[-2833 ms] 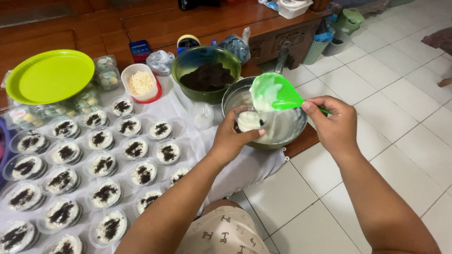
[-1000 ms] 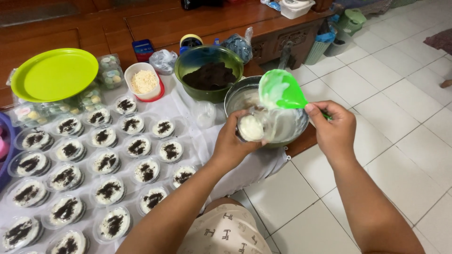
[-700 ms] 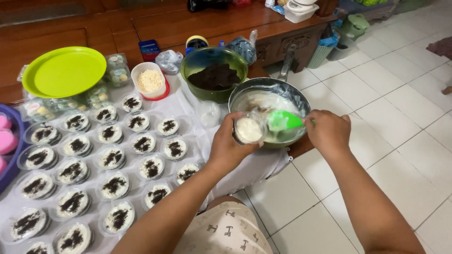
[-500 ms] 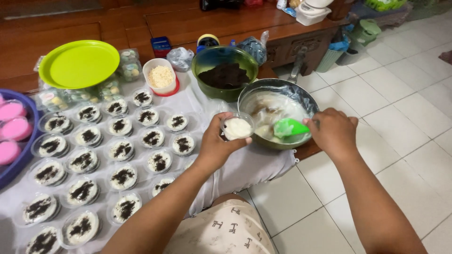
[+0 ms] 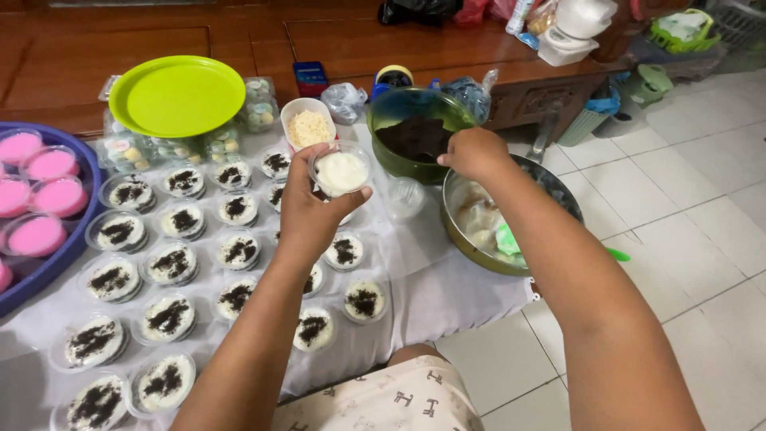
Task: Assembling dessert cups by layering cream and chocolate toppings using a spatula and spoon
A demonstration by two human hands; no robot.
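One cream-filled cup (image 5: 341, 170) is pinched by left hand (image 5: 313, 206) fingers; right hand (image 5: 474, 153) fingers are curled over the green bowl (image 5: 415, 132), grip unclear.

Filled cups (image 5: 171, 263) sit in rows across the lower left of the frame, on a cloth (image 5: 431, 279). A plate (image 5: 177, 96) rests on packets at the upper left, with a tray (image 5: 76, 231) at the left edge. At centre, the left hand (image 5: 315, 211) holds a cup (image 5: 341, 169) above the rows. To its right the right hand (image 5: 475, 153) hovers over a bowl of crumbs (image 5: 415, 140), and a metal bowl (image 5: 479, 239) lies further right, below it.
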